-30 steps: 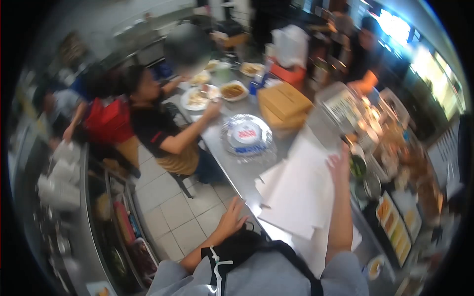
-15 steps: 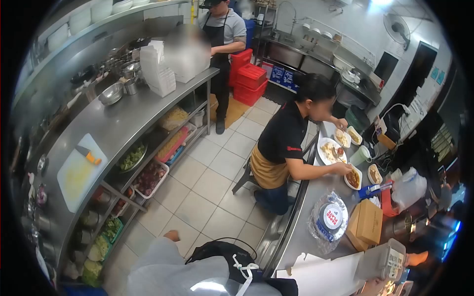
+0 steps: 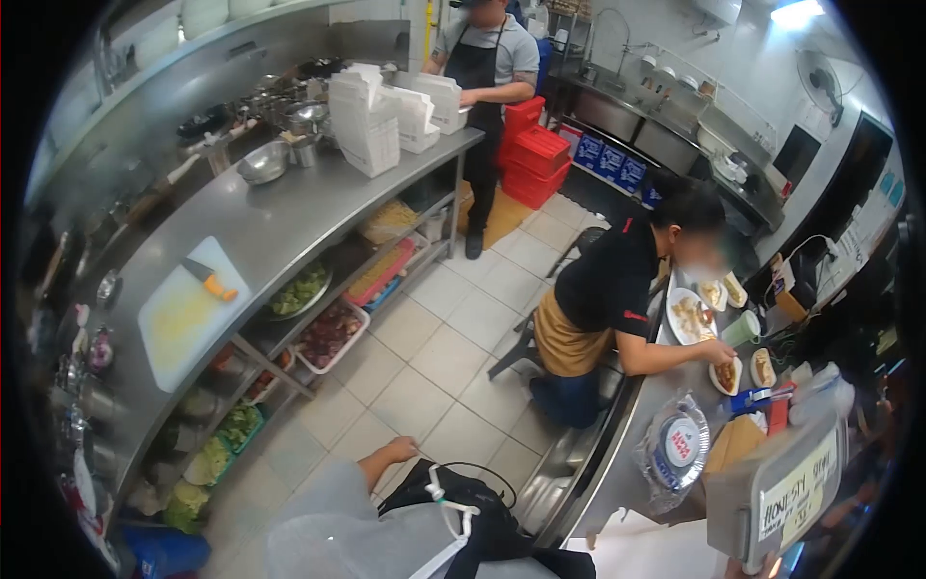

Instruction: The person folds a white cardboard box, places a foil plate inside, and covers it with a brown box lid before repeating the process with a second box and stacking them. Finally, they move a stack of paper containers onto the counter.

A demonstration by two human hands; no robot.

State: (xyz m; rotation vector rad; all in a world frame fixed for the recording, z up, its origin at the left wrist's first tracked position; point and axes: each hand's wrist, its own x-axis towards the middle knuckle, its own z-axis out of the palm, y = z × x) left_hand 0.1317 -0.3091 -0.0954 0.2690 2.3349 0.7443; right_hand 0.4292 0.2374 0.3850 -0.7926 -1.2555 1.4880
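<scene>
Clear container [image 3: 776,492]: located at the lower right, raised and tilted beside the right-hand tabletop [image 3: 617,478]. Its pale label carries handwritten capitals; the first word reads "HONESTY", the next appears to be "BOX", and the smaller line beneath is illegible from where I stand. The right hand [image 3: 769,567] grasps the container from below; only a sliver shows at the bottom edge, so the finger positions cannot be confirmed. The left hand [image 3: 398,449] extends over the tiled floor, well apart from both tabletops. Nothing is visible in it; whether it is released or clenched cannot be told.

Wrapped plate pack [image 3: 678,447]: lies on the same tabletop, marked "PAPER PLATE" in red at its centre. The blue lettering near the rim is distorted by the wrap. A brown carton [image 3: 733,444] stands beside the pack, partly concealed by the container. A white sheet [image 3: 651,550] below is cut off by the frame.

A seated co-worker has one hand at a bowl of brown food [image 3: 725,374], next to a plate [image 3: 678,326].

Blue cartons [image 3: 608,162] under the far sink bear white print too small to read. A standing co-worker is cut off at the top; white boxes [image 3: 365,125] hide part of that person's reach.
</scene>
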